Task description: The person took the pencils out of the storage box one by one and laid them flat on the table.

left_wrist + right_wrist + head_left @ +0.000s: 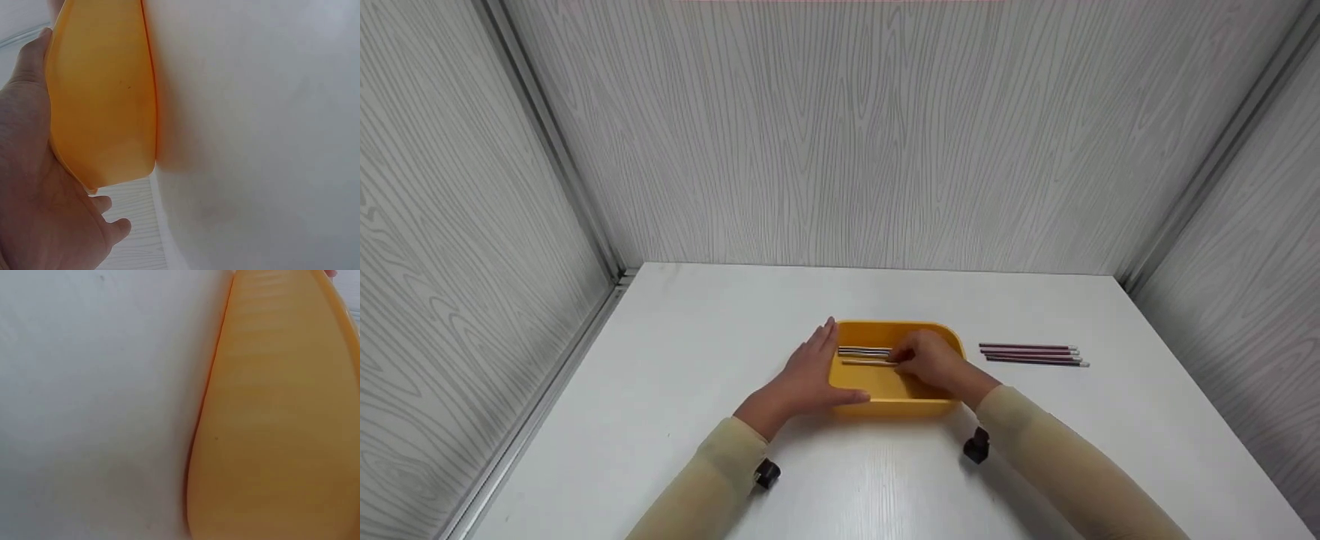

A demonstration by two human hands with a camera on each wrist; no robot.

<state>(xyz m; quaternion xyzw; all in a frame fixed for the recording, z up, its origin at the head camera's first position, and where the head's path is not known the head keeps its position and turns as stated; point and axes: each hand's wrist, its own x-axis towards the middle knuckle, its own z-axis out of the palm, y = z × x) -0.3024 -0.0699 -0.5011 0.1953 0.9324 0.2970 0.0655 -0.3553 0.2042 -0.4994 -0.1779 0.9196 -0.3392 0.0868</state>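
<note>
A yellow plastic tray [896, 407] stands on the white table, its side also filling much of both wrist views. My left hand [808, 379] rests against the tray's left end, fingers straight along it and thumb over the front rim. In the left wrist view, the left palm [45, 219] lies beside the tray wall [104, 107]. Inside the tray, several striped pencils [855, 350] lie side by side. My right hand [931, 363] reaches in and pinches the right end of a pencil [864, 363] just in front of them. The right wrist view shows only the tray's outer wall [275, 439].
Right of the tray, several dark red pencils [1027, 354] with pale ends lie in a loose row on the table [720, 315]. Grey wood-grain panels [840, 135] enclose the table at the back and both sides.
</note>
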